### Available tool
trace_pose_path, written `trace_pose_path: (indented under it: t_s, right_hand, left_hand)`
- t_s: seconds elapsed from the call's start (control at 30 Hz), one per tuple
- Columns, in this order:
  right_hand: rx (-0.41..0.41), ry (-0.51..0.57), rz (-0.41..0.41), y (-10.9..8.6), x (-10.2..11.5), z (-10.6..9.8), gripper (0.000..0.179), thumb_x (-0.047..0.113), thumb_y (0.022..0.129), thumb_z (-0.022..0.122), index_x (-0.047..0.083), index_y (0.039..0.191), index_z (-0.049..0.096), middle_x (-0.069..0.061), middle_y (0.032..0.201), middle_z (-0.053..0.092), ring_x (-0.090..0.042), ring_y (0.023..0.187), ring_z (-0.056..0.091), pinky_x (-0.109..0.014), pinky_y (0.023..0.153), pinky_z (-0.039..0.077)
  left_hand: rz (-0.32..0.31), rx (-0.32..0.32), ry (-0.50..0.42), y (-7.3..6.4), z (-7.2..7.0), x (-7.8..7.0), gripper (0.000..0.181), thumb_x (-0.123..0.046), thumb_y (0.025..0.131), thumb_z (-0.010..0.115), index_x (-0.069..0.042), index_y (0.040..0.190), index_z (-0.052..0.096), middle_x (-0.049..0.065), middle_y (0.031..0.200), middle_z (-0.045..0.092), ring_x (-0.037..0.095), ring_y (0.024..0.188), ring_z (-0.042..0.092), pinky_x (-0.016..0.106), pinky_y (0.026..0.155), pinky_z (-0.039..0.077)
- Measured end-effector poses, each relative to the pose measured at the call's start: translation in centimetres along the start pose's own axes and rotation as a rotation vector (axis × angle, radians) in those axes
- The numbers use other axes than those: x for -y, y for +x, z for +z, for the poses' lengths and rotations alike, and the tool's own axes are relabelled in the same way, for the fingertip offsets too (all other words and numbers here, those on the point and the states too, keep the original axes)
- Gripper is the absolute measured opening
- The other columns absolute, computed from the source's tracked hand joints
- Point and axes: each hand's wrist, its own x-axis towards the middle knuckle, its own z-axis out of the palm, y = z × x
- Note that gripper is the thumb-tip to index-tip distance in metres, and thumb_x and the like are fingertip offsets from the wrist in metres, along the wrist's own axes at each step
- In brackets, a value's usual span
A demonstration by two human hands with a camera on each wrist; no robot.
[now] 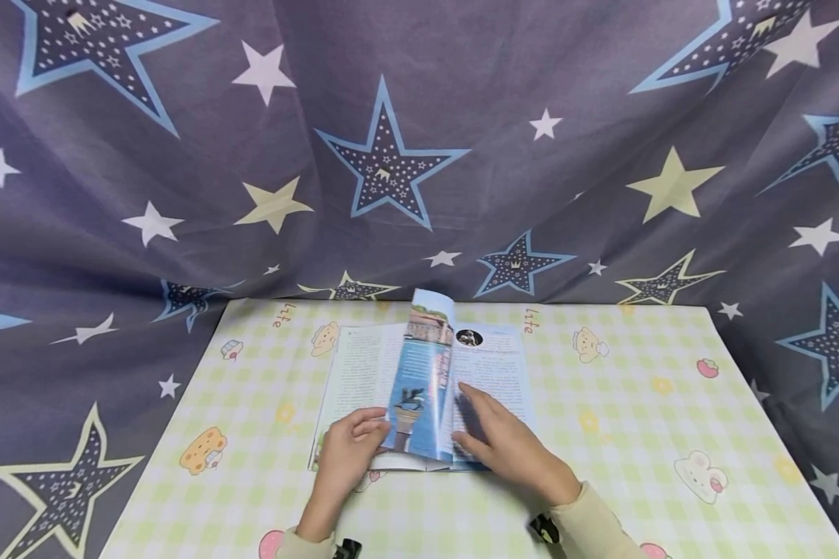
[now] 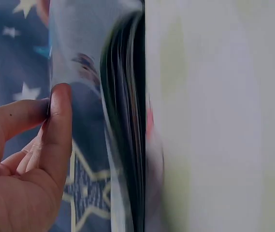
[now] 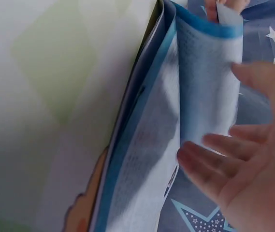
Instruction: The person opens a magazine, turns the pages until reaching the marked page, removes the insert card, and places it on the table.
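An opened magazine (image 1: 363, 361) lies on the table, printed text on both sides. One page (image 1: 422, 388) with a blue picture of water, buildings and a statue stands raised between the two halves. My left hand (image 1: 353, 446) pinches the edge of that page between thumb and forefinger, as the left wrist view also shows. Over the right half is my right hand (image 1: 506, 442), its fingers extended beside the raised page. In the right wrist view the right hand (image 3: 238, 145) holds nothing; whether its fingertips touch the paper is hard to tell.
A green-and-white checked tablecloth (image 1: 636, 419) with cartoon figures covers the table. Behind and at both sides hangs a dark curtain (image 1: 503, 194) patterned with stars. Thick layered pages (image 2: 125, 96) of the magazine show in the left wrist view.
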Motion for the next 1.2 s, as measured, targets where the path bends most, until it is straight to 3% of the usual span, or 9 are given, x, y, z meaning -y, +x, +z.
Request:
trace_pose_path:
  t_s: [0.23,0.37,0.5,0.7,1.0,1.1,1.2]
  right_hand:
    - [0.178,-0.161,-0.138,-0.1,-0.7,0.7,0.089,0.042,0.082,0.082,0.006,0.151,0.041,-0.021,0.155,0.036,-0.045,0.141,0.032,-0.056,0.115,0.029]
    - [0.241,-0.214,-0.162,-0.1,-0.6,0.7,0.086,0.042,0.082,0.082,0.008,0.15,0.043,-0.019,0.156,0.035,-0.045,0.142,0.03,-0.058,0.114,0.029]
    - [0.255,-0.252,-0.17,0.0,-0.7,0.7,0.079,0.04,0.084,0.08,0.008,0.148,0.046,-0.016,0.153,0.041,-0.041,0.139,0.037,-0.056,0.112,0.032]
    - [0.219,-0.241,-0.189,-0.1,-0.9,0.0,0.053,0.032,0.089,0.075,0.009,0.135,0.06,-0.008,0.136,0.06,-0.029,0.126,0.053,-0.053,0.106,0.04]
    - [0.148,-0.217,-0.103,-1.3,-2.8,-2.0,0.031,0.026,0.093,0.073,0.009,0.118,0.071,-0.003,0.11,0.072,-0.02,0.102,0.067,-0.044,0.093,0.052]
    - [0.063,-0.201,-0.054,-1.9,-3.6,-2.6,0.034,0.027,0.091,0.075,0.008,0.119,0.07,-0.005,0.11,0.072,-0.022,0.1,0.068,-0.043,0.089,0.055]
    - [-0.077,-0.198,-0.012,-2.4,-4.2,-3.0,0.045,0.03,0.089,0.078,0.005,0.126,0.066,-0.01,0.117,0.068,-0.028,0.106,0.065,-0.046,0.09,0.054]
  left_hand:
    - [-0.069,-0.159,0.145,-0.3,-4.5,0.7,0.024,-0.014,0.092,0.074,-0.005,0.115,0.073,0.007,0.092,0.076,0.017,0.083,0.073,0.018,0.069,0.055]
    - [-0.095,-0.208,0.195,-0.5,-6.2,0.8,0.025,-0.015,0.094,0.071,-0.007,0.118,0.072,0.007,0.095,0.076,0.017,0.086,0.073,0.015,0.069,0.053]
    - [-0.112,-0.239,0.225,-0.7,-7.1,0.9,0.026,-0.016,0.094,0.071,-0.007,0.119,0.072,0.007,0.096,0.076,0.015,0.087,0.073,0.01,0.07,0.05]
    - [-0.108,-0.271,0.208,-0.5,-7.5,0.9,0.03,-0.016,0.096,0.069,-0.004,0.124,0.069,0.01,0.108,0.074,0.02,0.097,0.072,0.006,0.074,0.048]
    - [-0.082,-0.273,0.178,-0.3,-6.9,0.8,0.032,-0.014,0.095,0.07,-0.001,0.124,0.067,0.014,0.116,0.071,0.026,0.105,0.069,0.007,0.076,0.049]
    - [-0.081,-0.265,0.17,-0.3,-6.7,0.7,0.031,-0.015,0.095,0.07,-0.001,0.123,0.068,0.013,0.115,0.071,0.025,0.105,0.069,0.007,0.077,0.05]
    - [-0.075,-0.252,0.16,-0.2,-6.4,0.6,0.03,-0.015,0.096,0.07,-0.002,0.122,0.069,0.012,0.113,0.072,0.023,0.104,0.07,0.007,0.077,0.049]
